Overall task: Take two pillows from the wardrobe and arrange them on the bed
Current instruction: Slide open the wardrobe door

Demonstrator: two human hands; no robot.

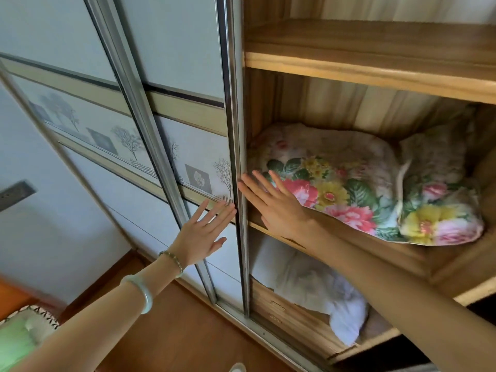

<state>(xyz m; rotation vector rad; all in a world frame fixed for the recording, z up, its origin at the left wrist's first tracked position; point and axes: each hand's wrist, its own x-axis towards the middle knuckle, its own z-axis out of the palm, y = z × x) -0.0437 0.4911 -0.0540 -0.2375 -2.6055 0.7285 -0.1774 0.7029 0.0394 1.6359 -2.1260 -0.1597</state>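
Note:
Two floral pillows lie on the middle wardrobe shelf (pixel 271 229): one pillow (pixel 335 181) on the left, the other pillow (pixel 440 210) at the right, overlapping it and jutting over the shelf edge. My right hand (pixel 273 205) is flat with fingers spread at the metal edge of the sliding door (pixel 236 146), just in front of the left pillow. My left hand (pixel 201 234) is spread flat against the door's face beside that edge. Neither hand holds anything.
A white bundle of bedding (pixel 314 288) fills the shelf below. The upper shelf (pixel 375 68) looks bare. A second sliding door panel (pixel 80 108) stands to the left. Wooden floor (pixel 171 331) lies below, and a green cushion (pixel 18 339) shows at bottom left.

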